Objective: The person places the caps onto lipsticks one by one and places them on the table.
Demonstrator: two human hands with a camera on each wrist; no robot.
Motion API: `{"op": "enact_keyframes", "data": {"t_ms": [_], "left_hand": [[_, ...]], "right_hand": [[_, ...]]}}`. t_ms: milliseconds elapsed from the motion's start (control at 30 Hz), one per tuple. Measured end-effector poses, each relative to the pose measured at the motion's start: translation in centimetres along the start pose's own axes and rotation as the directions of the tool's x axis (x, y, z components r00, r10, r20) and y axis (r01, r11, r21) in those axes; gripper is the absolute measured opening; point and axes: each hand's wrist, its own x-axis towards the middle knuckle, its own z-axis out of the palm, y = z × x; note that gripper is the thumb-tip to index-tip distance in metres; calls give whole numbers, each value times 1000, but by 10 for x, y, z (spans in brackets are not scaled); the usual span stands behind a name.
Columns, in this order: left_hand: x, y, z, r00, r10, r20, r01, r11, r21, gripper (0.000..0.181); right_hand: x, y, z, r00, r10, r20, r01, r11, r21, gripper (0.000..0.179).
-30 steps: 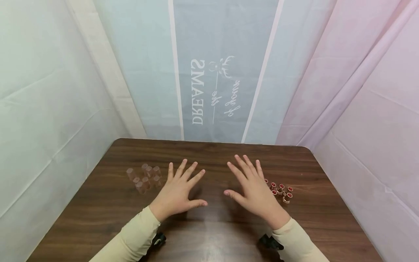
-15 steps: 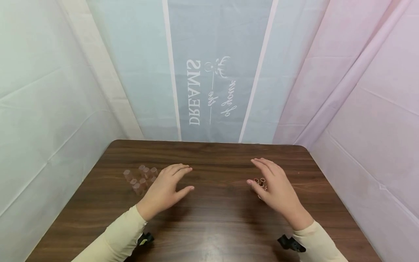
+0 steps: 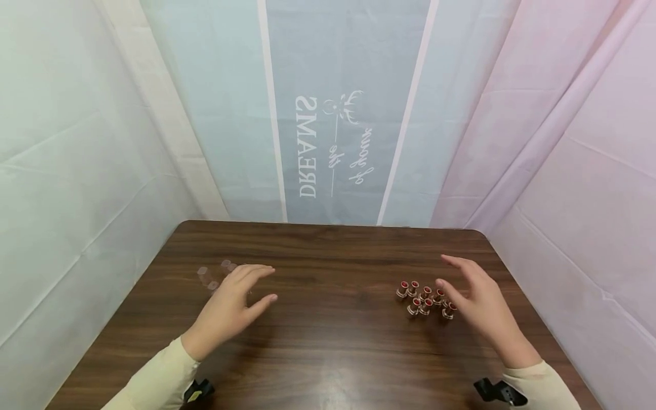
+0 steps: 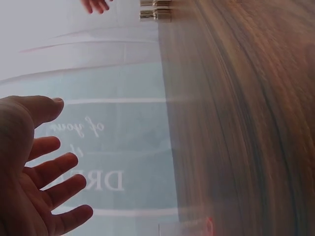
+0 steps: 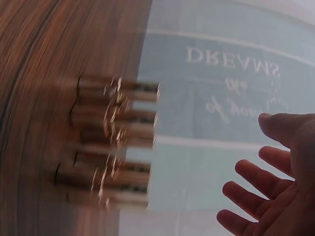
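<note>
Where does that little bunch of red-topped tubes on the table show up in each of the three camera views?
Head view: the red-topped tubes stand right of centre on the table, just beside the right hand.
Left wrist view: only a blurred few at the top edge.
Right wrist view: large and blurred, left of centre.
Shared landmark: the backdrop's DREAMS lettering.

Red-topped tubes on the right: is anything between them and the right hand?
Nothing visible. The right hand hovers open just beside the red-topped tubes, fingers extended, with only bare table around them. Whether the fingers touch the nearest tube is unclear.
</note>
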Motion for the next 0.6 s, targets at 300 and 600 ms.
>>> {"op": "enact_keyframes", "data": {"t_ms": [300,600], "left_hand": [[-17,-15,-17,996,-22,-85,25,999,33,55],[-28,-45,-41,982,-116,-148,122,992,36,53]], "right_hand": [[-5,32,-3,996,89,-11,-89,996,-18,43],[-9,57,3,982,162,100,-163,987,-1,42]]}}
